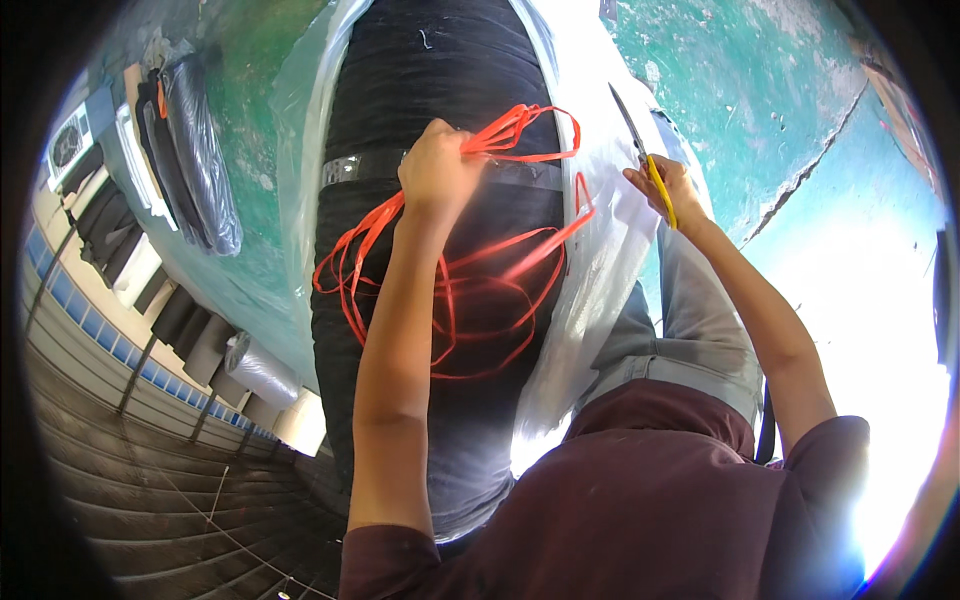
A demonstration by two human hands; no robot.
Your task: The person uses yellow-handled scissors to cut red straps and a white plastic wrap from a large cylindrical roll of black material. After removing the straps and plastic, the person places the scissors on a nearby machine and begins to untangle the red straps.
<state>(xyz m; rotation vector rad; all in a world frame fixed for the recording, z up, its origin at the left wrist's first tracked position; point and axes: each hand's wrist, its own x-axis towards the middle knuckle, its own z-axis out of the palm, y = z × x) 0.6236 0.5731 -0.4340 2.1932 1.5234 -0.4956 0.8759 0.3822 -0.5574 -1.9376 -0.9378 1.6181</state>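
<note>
My left hand [440,172] is closed round a bunch of red plastic twine [515,130], held over a large black fabric roll [420,80]. Loops of the twine stick out to the right of the fist, and more strands hang below it across the roll, some blurred. A band of clear tape [345,170] runs across the roll beneath this hand. To the right, my right hand [665,192] grips yellow-handled scissors [629,120], their dark blades together and pointing up and away. Clear plastic wrapping [600,120] lies along both sides of the roll.
On the green, worn floor [740,90] at far left lie plastic-wrapped dark rolls [205,150]. Several more rolls [185,325] line the left side, near a white fan unit [68,145]. A crack [810,165] crosses the floor at right.
</note>
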